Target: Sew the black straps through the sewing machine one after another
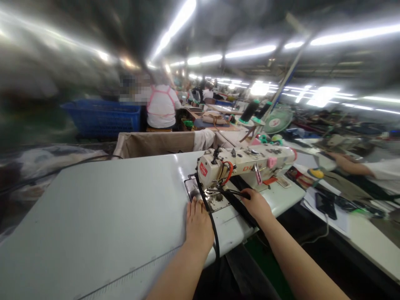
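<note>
A white sewing machine (246,164) stands on the pale table. My left hand (200,223) lies flat on the table in front of the needle area, fingers stretched toward the metal plate. Along its right side a narrow black strip (215,233) hangs down from the machine head past the table's front edge. My right hand (255,203) is closed around the handle end of thin dark tweezers (233,192), whose tips point left to the needle area. Beneath them a wider black strip (239,206) runs from under the machine arm to the front edge.
Behind the table (109,204) is a cloth-lined bin (156,143). A blue crate (103,118) and a seated person (161,106) are farther back. Thread cones (250,111) and a green fan (278,118) stand behind the machine. A phone (325,205) lies at right, near another person's arm.
</note>
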`<state>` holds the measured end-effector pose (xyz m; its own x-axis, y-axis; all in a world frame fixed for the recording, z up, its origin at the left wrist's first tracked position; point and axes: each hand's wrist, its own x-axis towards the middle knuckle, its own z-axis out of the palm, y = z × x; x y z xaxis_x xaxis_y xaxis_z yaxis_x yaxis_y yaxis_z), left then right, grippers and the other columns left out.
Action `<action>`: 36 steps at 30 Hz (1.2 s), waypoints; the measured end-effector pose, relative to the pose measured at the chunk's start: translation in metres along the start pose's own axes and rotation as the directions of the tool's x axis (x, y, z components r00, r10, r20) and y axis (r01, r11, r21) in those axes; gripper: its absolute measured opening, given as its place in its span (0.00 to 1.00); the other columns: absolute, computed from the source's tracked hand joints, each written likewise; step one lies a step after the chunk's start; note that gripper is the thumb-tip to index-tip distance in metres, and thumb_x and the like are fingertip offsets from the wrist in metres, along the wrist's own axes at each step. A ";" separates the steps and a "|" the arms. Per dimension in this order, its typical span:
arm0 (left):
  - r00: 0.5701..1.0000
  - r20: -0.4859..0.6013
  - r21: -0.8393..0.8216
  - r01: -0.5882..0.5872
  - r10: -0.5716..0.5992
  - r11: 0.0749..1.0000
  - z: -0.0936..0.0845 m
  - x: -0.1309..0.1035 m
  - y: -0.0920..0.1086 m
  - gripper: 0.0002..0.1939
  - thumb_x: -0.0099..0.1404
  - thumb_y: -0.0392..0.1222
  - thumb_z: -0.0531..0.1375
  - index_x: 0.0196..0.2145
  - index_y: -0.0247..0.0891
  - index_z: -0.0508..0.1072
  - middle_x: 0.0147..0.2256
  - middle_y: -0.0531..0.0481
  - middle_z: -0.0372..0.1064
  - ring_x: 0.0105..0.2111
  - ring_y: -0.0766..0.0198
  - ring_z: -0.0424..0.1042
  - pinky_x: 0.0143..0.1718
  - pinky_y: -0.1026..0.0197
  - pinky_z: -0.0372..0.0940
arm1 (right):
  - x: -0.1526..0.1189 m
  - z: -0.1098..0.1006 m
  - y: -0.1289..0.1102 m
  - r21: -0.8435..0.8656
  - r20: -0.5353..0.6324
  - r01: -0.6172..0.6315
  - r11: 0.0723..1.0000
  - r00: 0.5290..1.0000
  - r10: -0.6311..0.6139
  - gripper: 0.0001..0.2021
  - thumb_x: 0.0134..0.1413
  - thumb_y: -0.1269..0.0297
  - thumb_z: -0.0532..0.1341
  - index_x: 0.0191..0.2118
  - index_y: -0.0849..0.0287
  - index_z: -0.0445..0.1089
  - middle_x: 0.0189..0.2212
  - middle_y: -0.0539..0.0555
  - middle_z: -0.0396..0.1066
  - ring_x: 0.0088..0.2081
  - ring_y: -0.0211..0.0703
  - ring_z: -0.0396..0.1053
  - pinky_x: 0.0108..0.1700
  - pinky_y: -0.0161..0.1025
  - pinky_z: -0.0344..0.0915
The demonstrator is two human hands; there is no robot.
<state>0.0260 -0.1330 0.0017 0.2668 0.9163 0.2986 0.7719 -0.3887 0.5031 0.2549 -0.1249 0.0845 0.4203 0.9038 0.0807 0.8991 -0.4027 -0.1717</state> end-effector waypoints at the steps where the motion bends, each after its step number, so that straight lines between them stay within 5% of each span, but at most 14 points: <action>1: 1.000 0.010 0.012 0.001 -0.001 1.000 -0.001 0.000 -0.001 0.30 0.64 0.25 0.50 0.62 0.26 0.72 0.63 0.28 0.69 0.69 0.36 0.60 0.71 0.34 0.52 | 0.004 -0.001 0.001 -0.016 -0.018 -0.026 1.000 1.000 0.026 0.13 0.66 0.66 0.61 0.53 0.58 0.77 0.52 0.61 0.79 0.50 0.53 0.78 0.47 0.42 0.71; 5: 0.998 0.055 0.067 0.018 -0.021 0.998 -0.008 0.001 -0.003 0.29 0.67 0.26 0.49 0.64 0.24 0.70 0.63 0.30 0.68 0.70 0.40 0.60 0.72 0.38 0.53 | 0.028 0.004 0.001 -0.068 -0.044 -0.071 0.995 0.997 0.068 0.16 0.68 0.65 0.63 0.58 0.61 0.72 0.56 0.63 0.75 0.52 0.53 0.76 0.52 0.49 0.73; 10: 0.996 0.071 0.068 0.045 -0.050 0.997 -0.009 0.003 -0.004 0.28 0.69 0.26 0.49 0.64 0.25 0.70 0.65 0.31 0.67 0.70 0.44 0.60 0.73 0.41 0.51 | 0.043 0.014 -0.001 -0.094 -0.013 -0.054 0.994 0.999 0.053 0.12 0.68 0.61 0.65 0.52 0.59 0.74 0.54 0.57 0.75 0.51 0.51 0.75 0.54 0.54 0.74; 14: 0.997 0.051 0.022 0.060 -0.061 0.998 -0.006 0.004 -0.006 0.27 0.70 0.27 0.50 0.63 0.25 0.71 0.65 0.30 0.66 0.71 0.44 0.59 0.74 0.41 0.49 | 0.039 0.010 0.005 -0.051 0.005 -0.006 0.999 1.000 0.006 0.09 0.67 0.68 0.64 0.50 0.61 0.76 0.51 0.59 0.77 0.50 0.51 0.76 0.54 0.51 0.72; 19: 0.996 -0.002 -0.043 0.090 -0.090 0.995 -0.003 0.003 -0.011 0.26 0.68 0.27 0.52 0.62 0.25 0.71 0.65 0.29 0.66 0.70 0.44 0.59 0.74 0.39 0.50 | 0.012 0.002 0.021 0.087 0.031 0.063 0.994 0.997 -0.066 0.17 0.60 0.77 0.60 0.52 0.62 0.78 0.51 0.62 0.78 0.52 0.53 0.77 0.53 0.42 0.69; 25: 0.995 -0.089 -0.080 0.042 -0.049 0.996 0.006 0.001 -0.021 0.27 0.64 0.26 0.53 0.59 0.26 0.72 0.62 0.30 0.69 0.69 0.44 0.61 0.71 0.38 0.55 | -0.020 0.012 0.036 0.277 0.096 0.094 0.956 0.988 -0.125 0.15 0.61 0.68 0.60 0.50 0.61 0.79 0.47 0.61 0.80 0.51 0.53 0.77 0.57 0.43 0.68; 36: 0.974 -0.227 -0.161 -0.021 -0.017 0.987 0.005 0.000 -0.032 0.17 0.64 0.29 0.56 0.49 0.36 0.76 0.55 0.37 0.73 0.60 0.46 0.70 0.64 0.35 0.66 | 0.009 0.014 0.061 0.500 0.187 0.006 0.866 0.976 -0.114 0.17 0.62 0.56 0.54 0.38 0.56 0.79 0.27 0.53 0.80 0.34 0.50 0.78 0.39 0.42 0.71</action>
<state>0.0035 -0.1204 -0.0184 0.1160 0.8769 0.4665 0.6629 -0.4181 0.6210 0.3113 -0.1395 0.0610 0.2842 0.9550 -0.0856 0.7199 -0.2714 -0.6389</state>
